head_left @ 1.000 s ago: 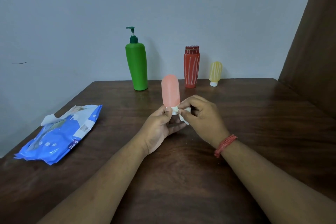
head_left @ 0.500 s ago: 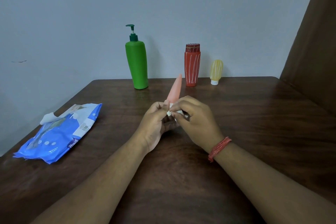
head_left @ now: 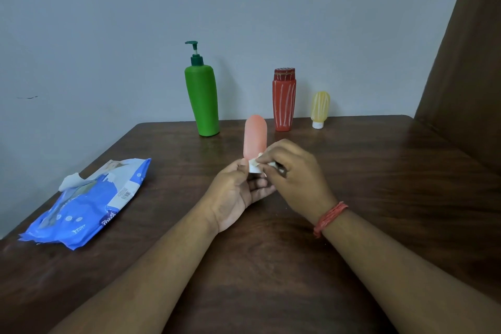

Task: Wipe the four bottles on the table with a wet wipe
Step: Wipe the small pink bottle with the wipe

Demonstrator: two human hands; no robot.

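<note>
Since a moment ago the pink bottle [head_left: 255,135] has turned broadside above the middle of the surface [head_left: 379,171], so keep your left hand [head_left: 238,192] fingers pinching its white cap while your right hand [head_left: 292,171] fingers, pinching the wet wipe [head_left: 254,163], rub round evenly.

Pink bottle [head_left: 255,135] upright in left hand [head_left: 238,192], right hand [head_left: 292,173] pinching wet wipe [head_left: 257,164] at its cap.
</note>
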